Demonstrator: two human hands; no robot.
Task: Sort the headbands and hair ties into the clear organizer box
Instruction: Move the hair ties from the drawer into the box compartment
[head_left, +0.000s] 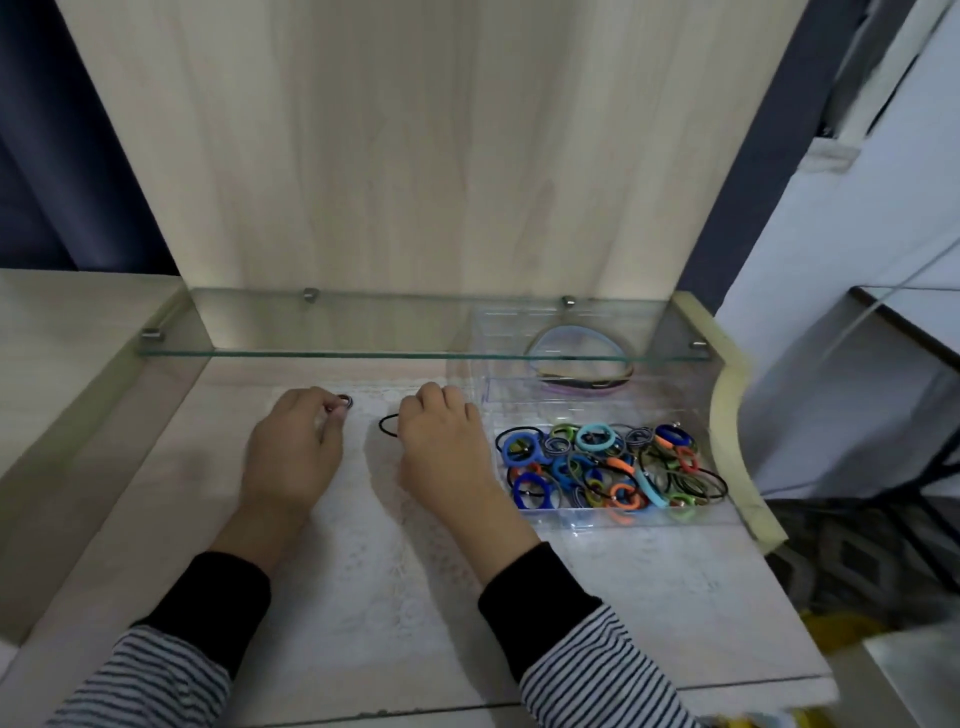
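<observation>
While the left hand (293, 452) pinches a small dark hair tie (344, 401) between thumb and fingers, the right hand (441, 447) curls its fingers over a thin black hair tie (387, 426) on the white lace mat (363, 571) of the worktop (675, 597). To do this well, each hand should lift its tie clean off the lace, carry it right, and drop it in the near part of the clear box (597, 521), on the pile of bright hair ties (608, 467), not in the far part where the headbands (582, 387) lie. The right fingertips are hidden under the hand, so I cannot tell if they truly grip the tie. The glass shelf (363, 322) blurs the headbands, so I cannot count them.
</observation>
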